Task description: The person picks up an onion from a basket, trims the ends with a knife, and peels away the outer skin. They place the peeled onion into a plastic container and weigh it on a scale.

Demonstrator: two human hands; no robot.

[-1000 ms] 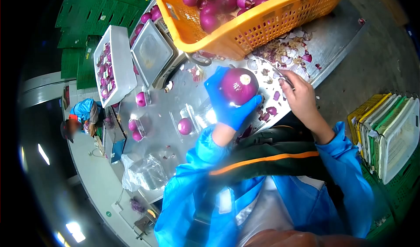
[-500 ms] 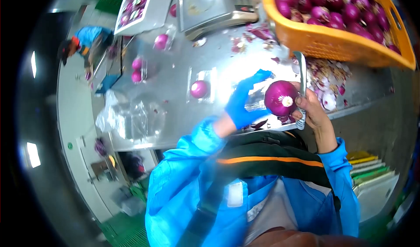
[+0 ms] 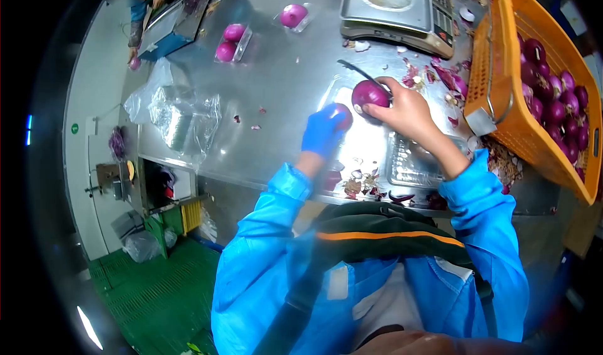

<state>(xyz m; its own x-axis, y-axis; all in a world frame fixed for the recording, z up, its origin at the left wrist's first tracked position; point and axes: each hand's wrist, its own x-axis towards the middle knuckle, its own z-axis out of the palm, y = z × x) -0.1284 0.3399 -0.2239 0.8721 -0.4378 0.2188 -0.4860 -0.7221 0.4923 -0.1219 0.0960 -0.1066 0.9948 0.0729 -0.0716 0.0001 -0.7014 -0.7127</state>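
Note:
My right hand (image 3: 405,107), bare, holds a peeled red onion (image 3: 369,96) over the steel table, with a knife (image 3: 355,69) kept in the same hand, its curved dark blade pointing away to the left. Close beside it, my blue-gloved left hand (image 3: 321,133) is closed round a second red onion (image 3: 343,116), partly hidden by the fingers and slightly blurred. A clear plastic tray (image 3: 333,91) shows under these two onions. Another clear tray (image 3: 411,163) lies on the table below my right forearm.
An orange crate (image 3: 496,72) of red onions stands at right, a scale (image 3: 402,25) at the back. Trayed onions (image 3: 232,33) and a plastic bag (image 3: 182,119) lie left. Onion skins (image 3: 361,185) litter the near edge. A co-worker's hand (image 3: 159,0) shows at upper left.
My view has shifted. My right hand has carried the onion and knife forward and left, to the trayed onion. My left hand, open before, has closed on that trayed onion.

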